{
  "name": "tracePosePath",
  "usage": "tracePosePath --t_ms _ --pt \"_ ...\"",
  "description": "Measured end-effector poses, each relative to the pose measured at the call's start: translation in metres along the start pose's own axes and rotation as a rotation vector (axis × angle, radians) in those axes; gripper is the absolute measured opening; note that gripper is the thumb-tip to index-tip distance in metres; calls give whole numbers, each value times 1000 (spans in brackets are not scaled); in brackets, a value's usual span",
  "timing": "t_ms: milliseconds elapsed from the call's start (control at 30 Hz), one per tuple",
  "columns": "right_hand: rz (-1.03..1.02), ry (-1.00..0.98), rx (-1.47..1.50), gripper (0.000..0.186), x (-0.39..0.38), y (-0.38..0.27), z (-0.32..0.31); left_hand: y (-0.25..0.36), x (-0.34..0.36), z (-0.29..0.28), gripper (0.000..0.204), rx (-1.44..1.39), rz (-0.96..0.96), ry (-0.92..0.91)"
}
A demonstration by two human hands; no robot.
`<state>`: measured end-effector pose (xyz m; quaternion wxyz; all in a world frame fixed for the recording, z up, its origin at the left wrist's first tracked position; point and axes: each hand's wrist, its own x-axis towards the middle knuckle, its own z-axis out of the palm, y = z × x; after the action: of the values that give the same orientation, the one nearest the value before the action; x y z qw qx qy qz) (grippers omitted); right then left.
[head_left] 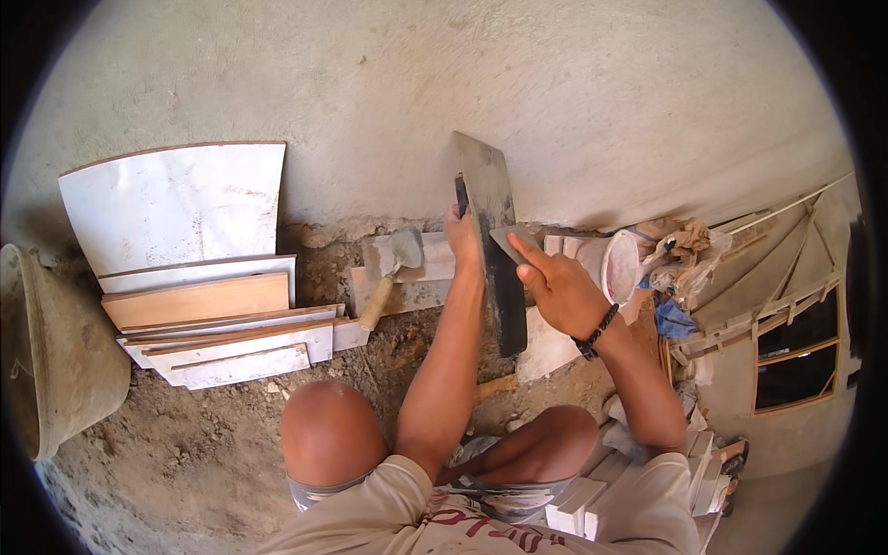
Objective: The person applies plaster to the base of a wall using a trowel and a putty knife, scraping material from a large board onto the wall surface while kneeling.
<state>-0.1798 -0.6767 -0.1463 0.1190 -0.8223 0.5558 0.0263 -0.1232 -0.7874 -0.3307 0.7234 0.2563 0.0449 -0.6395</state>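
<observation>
A long rectangular plastering trowel (498,277) stands tilted in front of me, smeared with grey along its upper part. My left hand (463,242) is closed around its dark handle, partly hidden behind the blade. My right hand (566,289) pinches a small flat scraper (509,242), its index finger stretched along it. The scraper lies against the trowel's face. Beyond my left forearm, a pointing trowel (404,252) with a wooden grip rests on pale boards near the wall's foot.
Left, several white and wood-coloured panels (176,213) lean on the plastered wall (416,74). A dirty bucket (79,356) stands at the far left. A white-rimmed container (620,266), crumpled bags (680,250) and blue plastic (674,319) lie right. The dirt floor (176,444) is rough.
</observation>
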Motion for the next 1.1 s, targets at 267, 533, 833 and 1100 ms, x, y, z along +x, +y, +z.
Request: tracePosePath --t_ms 267,533,833,1100 --pt "105 -55 -29 49 63 -3 -22 5 -11 7 16 129 79 -8" --pt "12 -108 -16 46 43 12 -16 3 -13 -2 18 316 162 -50" --pt "-15 -15 -45 46 45 23 -6 6 -21 6 17 210 57 -50" --pt "216 -111 -68 47 66 -9 -19 0 -8 -2 12 141 108 -48"
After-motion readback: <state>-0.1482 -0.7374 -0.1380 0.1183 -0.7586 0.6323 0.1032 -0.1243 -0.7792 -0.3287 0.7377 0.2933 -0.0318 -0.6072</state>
